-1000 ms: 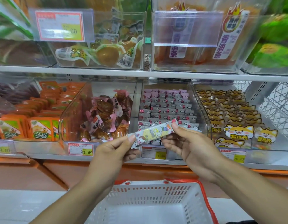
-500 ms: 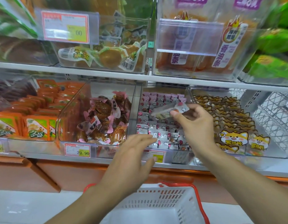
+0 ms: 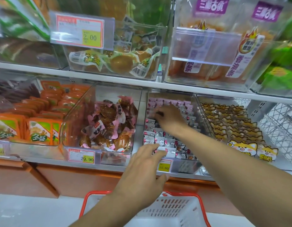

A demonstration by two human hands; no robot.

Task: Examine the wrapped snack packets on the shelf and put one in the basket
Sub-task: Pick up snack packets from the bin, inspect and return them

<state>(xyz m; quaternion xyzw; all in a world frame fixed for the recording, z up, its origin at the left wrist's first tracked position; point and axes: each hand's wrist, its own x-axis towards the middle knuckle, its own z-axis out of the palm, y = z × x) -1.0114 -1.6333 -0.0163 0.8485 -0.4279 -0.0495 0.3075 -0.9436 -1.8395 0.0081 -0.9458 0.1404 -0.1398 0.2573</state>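
Right hand: the right hand (image 3: 168, 117) reaches deep into the clear bin (image 3: 205, 122); its fingers (image 3: 156, 113) curl down among the snack packets (image 3: 160, 141), but whether they are grasping one I cannot tell, since the fingertips are blurred and partly buried.
Left hand: the left hand (image 3: 145, 171) hovers in front of the bin's lip, fingers released and spread, holding nothing.
Snack packets: white and pink rows lie under and around the right fingers; the forearm hides the middle rows.
Price tag: the yellow 15.80 label (image 3: 164, 167) sits just beside the left fingers, partly covered by them.
Basket: the white basket (image 3: 173, 208) with a red rim stands below both hands, its near side cut off by the frame's edge.
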